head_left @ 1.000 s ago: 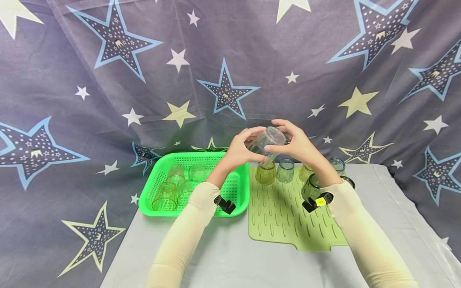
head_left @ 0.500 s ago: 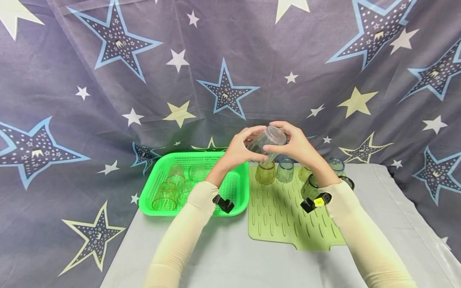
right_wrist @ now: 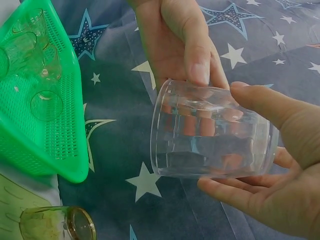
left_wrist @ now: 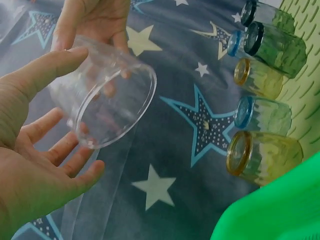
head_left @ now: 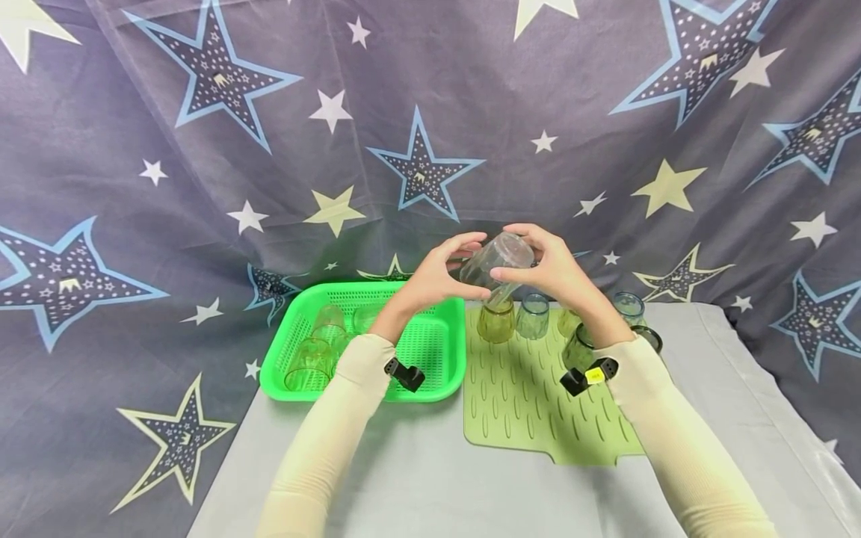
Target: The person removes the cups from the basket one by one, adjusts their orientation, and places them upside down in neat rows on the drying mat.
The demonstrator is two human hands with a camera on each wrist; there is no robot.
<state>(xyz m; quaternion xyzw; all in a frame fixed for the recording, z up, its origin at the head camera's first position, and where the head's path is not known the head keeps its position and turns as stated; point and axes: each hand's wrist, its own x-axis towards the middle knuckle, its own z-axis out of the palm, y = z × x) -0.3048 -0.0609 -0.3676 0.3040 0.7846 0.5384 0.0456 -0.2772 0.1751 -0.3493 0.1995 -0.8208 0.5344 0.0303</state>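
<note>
A clear glass [head_left: 499, 260] is held up in the air, tilted, with its base to the upper right and its mouth to the lower left. My right hand [head_left: 560, 267] grips it near the base, thumb on one side and fingers on the other. Around the mouth end, my left hand [head_left: 436, 275] has its fingers spread loosely. In the left wrist view the left fingers [left_wrist: 62, 150] stand out beside the glass's rim, and the left thumb overlaps its wall. The right wrist view shows the right thumb [right_wrist: 265, 100] along the glass's side.
A green basket [head_left: 269, 366] with several glasses, among them a yellowish one [head_left: 308, 366], stands on the left. Right of it lies a green drying mat [head_left: 514, 403]. Along its back stand a yellow glass [head_left: 496, 323], a blue one [head_left: 533, 320], a dark green one [head_left: 580, 350] and others.
My left hand has moved left and a little away from the glass, its fingers loosening from the mouth end. The right hand has stayed nearly in place with the glass.
</note>
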